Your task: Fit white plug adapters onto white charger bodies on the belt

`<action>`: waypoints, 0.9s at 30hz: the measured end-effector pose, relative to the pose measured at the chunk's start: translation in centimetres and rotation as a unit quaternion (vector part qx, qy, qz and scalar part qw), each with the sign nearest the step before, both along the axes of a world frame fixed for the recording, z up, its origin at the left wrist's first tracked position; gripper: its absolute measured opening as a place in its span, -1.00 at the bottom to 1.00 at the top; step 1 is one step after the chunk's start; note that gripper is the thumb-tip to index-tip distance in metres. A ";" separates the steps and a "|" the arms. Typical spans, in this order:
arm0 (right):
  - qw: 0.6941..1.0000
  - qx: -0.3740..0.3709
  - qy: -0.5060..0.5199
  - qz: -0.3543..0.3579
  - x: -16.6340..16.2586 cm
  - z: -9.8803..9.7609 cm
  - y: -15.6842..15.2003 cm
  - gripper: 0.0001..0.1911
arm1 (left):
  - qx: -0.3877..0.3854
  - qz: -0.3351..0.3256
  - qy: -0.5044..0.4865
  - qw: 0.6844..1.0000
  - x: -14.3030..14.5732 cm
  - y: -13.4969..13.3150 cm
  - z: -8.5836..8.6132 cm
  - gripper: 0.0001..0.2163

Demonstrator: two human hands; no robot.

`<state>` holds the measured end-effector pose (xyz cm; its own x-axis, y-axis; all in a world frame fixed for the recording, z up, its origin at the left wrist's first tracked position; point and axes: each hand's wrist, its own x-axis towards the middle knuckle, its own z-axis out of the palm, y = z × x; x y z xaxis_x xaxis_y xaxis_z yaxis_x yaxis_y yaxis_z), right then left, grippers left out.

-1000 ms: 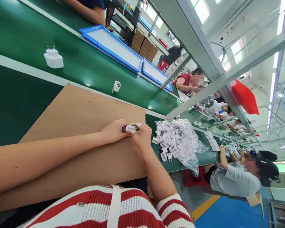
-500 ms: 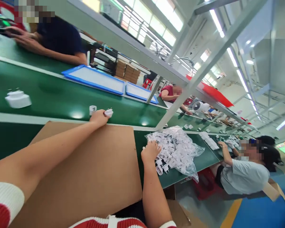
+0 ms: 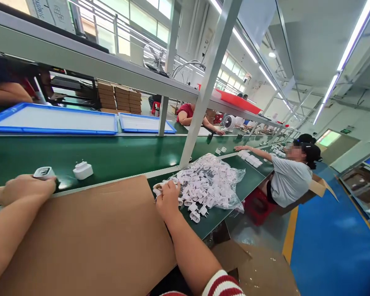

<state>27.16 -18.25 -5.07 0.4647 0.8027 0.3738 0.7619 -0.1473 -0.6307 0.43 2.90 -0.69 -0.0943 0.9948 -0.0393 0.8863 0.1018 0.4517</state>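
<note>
My left hand point(image 3: 24, 191) is over the near edge of the green belt, fingers stretched left and partly cut off by the frame. Just behind its knuckles stands a white USB charger point(image 3: 44, 172) with its ports showing. To its right a white plug adapter point(image 3: 83, 170) stands on the belt, pins up. My right hand point(image 3: 169, 198) is closed on a white charger piece point(image 3: 158, 189), beside a clear plastic bag point(image 3: 238, 176) spilling many white charger pieces point(image 3: 208, 185). The fingertips are partly hidden there.
A large cardboard sheet or box point(image 3: 89, 242) lies before me. Blue-rimmed trays point(image 3: 55, 119) line the belt's far side. A slanted metal post point(image 3: 200, 98) rises by the bag. A co-worker in grey point(image 3: 292, 181) sits at right, an arm over the bench. An open carton point(image 3: 259, 267) stands below.
The view has swung right. My left hand has let go of the plug adapter, now standing on the belt, and moved left. My right hand has drawn left from the pile with a white piece.
</note>
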 end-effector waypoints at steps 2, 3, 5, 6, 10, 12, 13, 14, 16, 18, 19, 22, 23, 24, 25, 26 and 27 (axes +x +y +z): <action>0.979 0.039 0.192 0.057 -0.8 -0.6 0.5 -0.94 | -0.037 0.050 0.014 0.998 -0.6 -0.3 0.6 -0.42; 0.950 0.044 0.298 0.086 -1.1 -0.9 0.7 -0.89 | -0.020 0.050 0.015 0.998 -0.8 -0.9 0.8 -0.45; 0.873 0.027 0.468 0.132 -1.4 -1.3 0.7 -0.71 | 0.063 0.007 0.016 0.998 -0.8 -2.6 0.8 -0.45; 0.840 0.014 0.522 0.149 -1.5 -1.4 0.6 -0.63 | 0.092 -0.030 0.014 0.995 -0.8 -3.8 0.6 -0.45; 0.775 -0.050 0.590 0.221 -1.4 -0.5 0.0 -0.51 | 0.129 -0.159 -0.074 0.976 0.1 -9.2 -1.3 -0.47; 0.760 -0.086 0.597 0.244 -1.5 0.0 -0.3 -0.45 | 0.104 -0.210 -0.136 0.963 0.8 -11.8 -2.7 -0.49; 0.754 -0.096 0.599 0.250 -1.6 0.1 -0.4 -0.42 | 0.091 -0.231 -0.158 0.956 1.2 -13.0 -3.4 -0.51; 0.753 -0.098 0.600 0.251 -1.8 0.1 -0.5 -0.39 | 0.083 -0.245 -0.172 0.950 1.5 -14.0 -4.1 -0.52; 0.776 -0.089 0.579 0.233 -2.3 -0.1 -0.7 -0.36 | 0.075 -0.277 -0.180 0.941 2.1 -15.3 -5.4 -0.53; 0.822 -0.080 0.526 0.200 -2.7 -0.5 -0.8 -0.35 | 0.078 -0.297 -0.185 0.933 2.6 -15.9 -6.5 -0.54; 0.842 -0.079 0.499 0.187 -2.9 -0.6 -0.8 -0.34 | 0.079 -0.302 -0.190 0.931 2.7 -15.9 -7.0 -0.54; 0.862 -0.088 0.463 0.185 -3.2 -0.6 -0.8 -0.41 | 0.086 -0.302 -0.216 0.925 2.7 -15.6 -7.9 -0.52; 0.858 -0.091 0.466 0.193 -3.2 -0.5 -0.9 -0.45 | 0.088 -0.300 -0.225 0.923 2.7 -15.6 -8.1 -0.50; 0.852 -0.091 0.473 0.204 -3.3 -0.3 -0.9 -0.51 | 0.087 -0.300 -0.233 0.921 2.6 -15.5 -8.2 -0.48; 0.844 -0.089 0.482 0.217 -3.2 -0.1 -1.0 -0.56 | 0.085 -0.302 -0.237 0.919 2.6 -15.4 -8.2 -0.47; 0.836 -0.085 0.490 0.233 -3.2 0.1 -1.0 -0.60 | 0.082 -0.306 -0.239 0.918 2.5 -15.4 -8.2 -0.47; 0.828 -0.078 0.497 0.248 -3.1 0.3 -1.0 -0.61 | 0.079 -0.314 -0.239 0.916 2.4 -15.4 -8.1 -0.48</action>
